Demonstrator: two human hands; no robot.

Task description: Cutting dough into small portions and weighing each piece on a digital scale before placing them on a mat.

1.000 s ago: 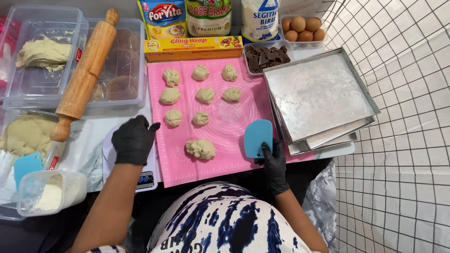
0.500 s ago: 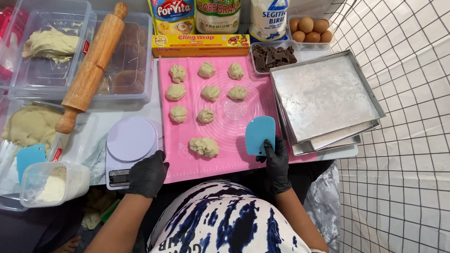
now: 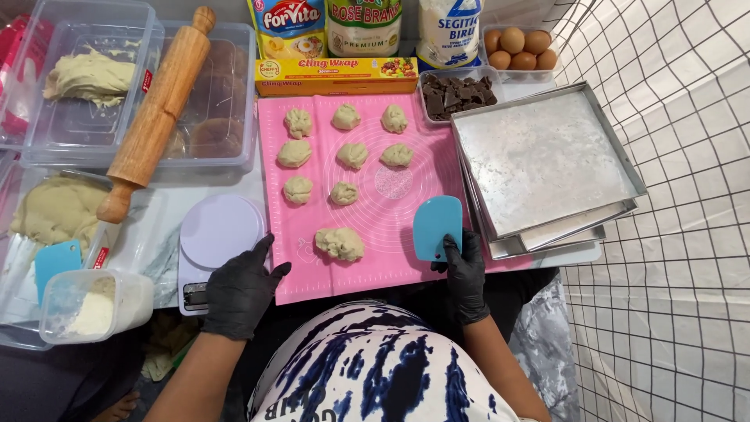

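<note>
Black-gloved left hand point(image 3: 241, 291) flat on the near-left corner of the pink mat point(image 3: 406, 262), fingers point(image 3: 264, 248) spread and released, gripping nothing; round purple scale point(image 3: 216, 233) just beside, to the left. Black-gloved right hand point(image 3: 464, 275) at the near-right part of the mat, fingers point(image 3: 454, 248) pinched on the lower edge of the blue scraper point(image 3: 437, 227), held upright with its rounded top pointing away from the body.

Between both hands: big dough lump point(image 3: 340, 244), lying on the mat near its front edge, long axis roughly left to right. From the scraper, lump lies to the left and level with the blade; from the left fingers, to the right and slightly farther from the body. Roughly midway, left fingers perhaps a touch nearer, neither hand touching it.

Farther out on the mat: eight small dough pieces point(image 3: 352, 155) in rows, apart from one another. Right of the scraper, stacked metal trays point(image 3: 547, 160), edge just beside it. Left of the mat, wooden rolling pin point(image 3: 159, 112) lying across plastic tubs point(image 3: 226, 47), well away from both hands.
</note>
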